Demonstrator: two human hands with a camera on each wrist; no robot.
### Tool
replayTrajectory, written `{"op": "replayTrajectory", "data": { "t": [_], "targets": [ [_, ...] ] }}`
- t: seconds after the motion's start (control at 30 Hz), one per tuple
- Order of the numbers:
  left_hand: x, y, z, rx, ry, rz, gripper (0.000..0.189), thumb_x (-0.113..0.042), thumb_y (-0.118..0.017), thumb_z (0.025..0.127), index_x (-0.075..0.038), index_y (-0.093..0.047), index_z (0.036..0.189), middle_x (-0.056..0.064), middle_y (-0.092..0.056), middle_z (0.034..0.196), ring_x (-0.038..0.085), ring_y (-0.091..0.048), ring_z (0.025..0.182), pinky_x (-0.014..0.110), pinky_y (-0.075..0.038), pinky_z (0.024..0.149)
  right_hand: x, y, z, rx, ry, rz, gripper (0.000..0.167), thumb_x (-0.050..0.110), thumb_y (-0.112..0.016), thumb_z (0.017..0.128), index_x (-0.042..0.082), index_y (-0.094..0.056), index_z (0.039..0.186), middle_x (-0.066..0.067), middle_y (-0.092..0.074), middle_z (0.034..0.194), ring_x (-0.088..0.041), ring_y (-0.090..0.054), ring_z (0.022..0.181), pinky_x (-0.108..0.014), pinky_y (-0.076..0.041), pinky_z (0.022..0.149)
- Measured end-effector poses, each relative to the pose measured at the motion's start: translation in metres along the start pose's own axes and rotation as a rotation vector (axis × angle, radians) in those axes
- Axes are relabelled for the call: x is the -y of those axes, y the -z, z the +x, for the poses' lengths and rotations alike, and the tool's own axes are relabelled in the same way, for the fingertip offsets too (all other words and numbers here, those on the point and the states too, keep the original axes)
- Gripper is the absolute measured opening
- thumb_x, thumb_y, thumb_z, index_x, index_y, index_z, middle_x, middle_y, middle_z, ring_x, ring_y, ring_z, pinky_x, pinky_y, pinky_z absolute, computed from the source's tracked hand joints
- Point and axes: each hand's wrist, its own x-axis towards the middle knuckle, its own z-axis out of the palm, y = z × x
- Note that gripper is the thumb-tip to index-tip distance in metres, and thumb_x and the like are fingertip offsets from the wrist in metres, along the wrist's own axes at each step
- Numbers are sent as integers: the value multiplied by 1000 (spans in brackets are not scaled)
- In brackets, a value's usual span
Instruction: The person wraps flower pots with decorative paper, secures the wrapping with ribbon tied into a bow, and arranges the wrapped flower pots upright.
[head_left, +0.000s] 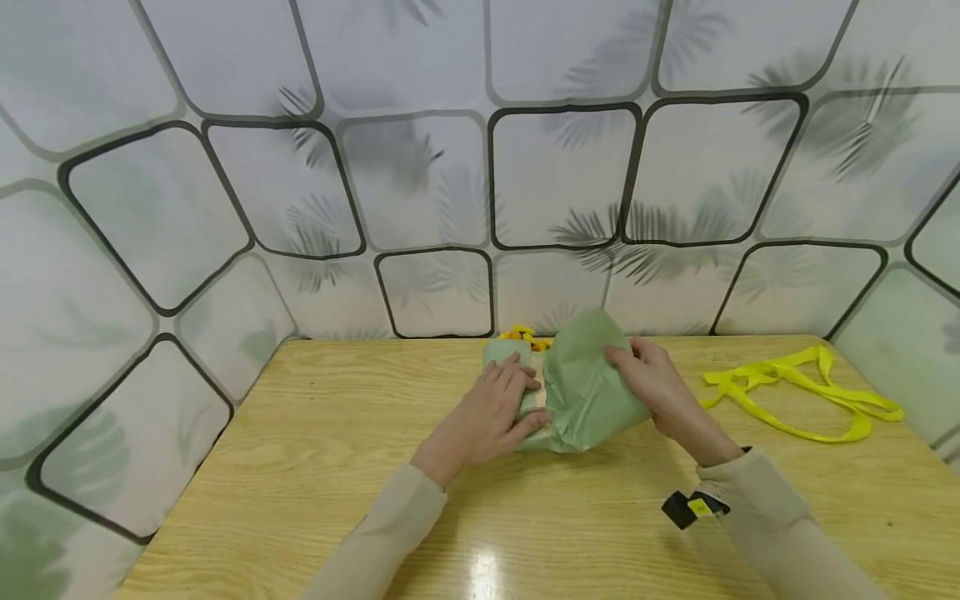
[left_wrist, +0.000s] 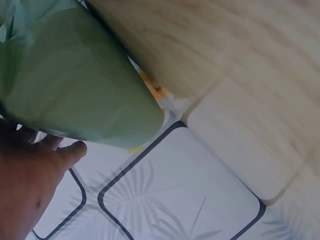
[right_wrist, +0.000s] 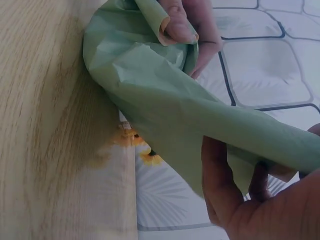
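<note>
on my remote feed, a left hand (head_left: 487, 408) lies across a bundle of green wrapping paper (head_left: 588, 387), fingers loosely spread rather than clenched, apparently to stop it rolling; how hard it presses, i cannot tell. the right hand (head_left: 662, 390) pinches the paper's flap near its edge, thumb against fingers, and holds it raised, which i judge stops the sheet falling slack. the paper sits between the hands, toward the far edge of the wood-grain table (head_left: 360, 408), with yellow flowers (head_left: 519, 336) showing past its far end, seemingly so the blooms stay uncovered. a yellow ribbon (head_left: 776, 367) lies loose to the right of the bundle, perhaps placed aside to give the paper room.
</note>
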Motion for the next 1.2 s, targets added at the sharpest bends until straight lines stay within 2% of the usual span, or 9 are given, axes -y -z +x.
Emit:
{"op": "replayTrajectory", "data": {
  "t": [0.17, 0.3, 0.43, 0.57, 0.7, 0.77, 0.97, 1.13, 1.2],
  "targets": [
    [-1, 6, 2, -39, -13, 46, 43, -47, -43, 109, -17, -67, 126, 1, -66, 137, 24, -53, 135, 41, -40, 117, 1, 4, 1, 13, -8, -74, 59, 35, -45, 108, -4, -36, 151, -17, -66, 113, -13, -67, 77, -32, -59, 69],
    [1, 10, 4, -70, -63, 39, 39, -34, -39, 112, -17, -73, 118, 1, -71, 131, 21, -59, 126, 35, -44, 113, -1, 10, 6, 16, 47, -228, 64, 45, -51, 106, -4, -44, 146, -27, -60, 132, -25, -68, 99, -37, -57, 81],
    [2, 13, 3, -93, -90, 33, 32, -28, -46, 110, -16, -75, 115, 1, -73, 128, 21, -62, 121, 34, -47, 110, -3, 13, 14, 17, 128, -409, 65, 58, -54, 102, -2, -59, 128, -25, -65, 122, -33, -65, 104, -41, -55, 82],
    [3, 14, 3, -89, -81, 18, 30, -29, -49, 109, -17, -76, 114, 0, -73, 127, 21, -63, 120, 33, -48, 108, -5, 14, 27, -4, 155, -513, 57, 47, -54, 104, -9, -59, 117, -27, -64, 104, -31, -62, 88, -42, -52, 73],
    [5, 15, 3, -93, -79, 0, 28, -28, -52, 107, -16, -76, 114, 1, -74, 126, 22, -64, 119, 33, -50, 106, -11, 18, 36, -11, 81, -489, 44, 35, -51, 106, -4, -52, 88, -15, -50, 77, -24, -51, 70, -36, -47, 63],
    [5, 15, 3, -96, -84, -4, 27, -28, -53, 107, -17, -76, 115, 1, -73, 127, 21, -64, 119, 33, -50, 106, -15, 20, 39, -6, 41, -463, 39, 32, -48, 107, 4, -43, 81, -7, -40, 73, -20, -45, 65, -33, -43, 59],
    [6, 14, 5, -120, -117, 22, 24, -28, -55, 106, -20, -74, 117, -2, -74, 121, 20, -65, 115, 34, -51, 103, -33, 23, 45, 15, 25, -437, 29, 29, -43, 109, 4, -46, 95, -7, -46, 80, -21, -51, 72, -32, -44, 63],
    [7, 13, 7, -111, -173, 137, 31, -25, -49, 108, -27, -70, 131, -1, -72, 121, 23, -66, 111, 38, -50, 104, -41, 24, 48, 14, 19, -435, 44, 40, -43, 109, 10, -44, 77, 0, -40, 62, -17, -46, 55, -32, -45, 55],
    [7, 12, 7, -102, -183, 175, 33, -24, -47, 109, -30, -69, 133, 0, -70, 123, 24, -65, 110, 39, -49, 105, -41, 25, 49, 20, 4, -434, 52, 48, -38, 109, 7, -47, 78, -3, -44, 63, -19, -49, 55, -34, -47, 56]
  ]
}}
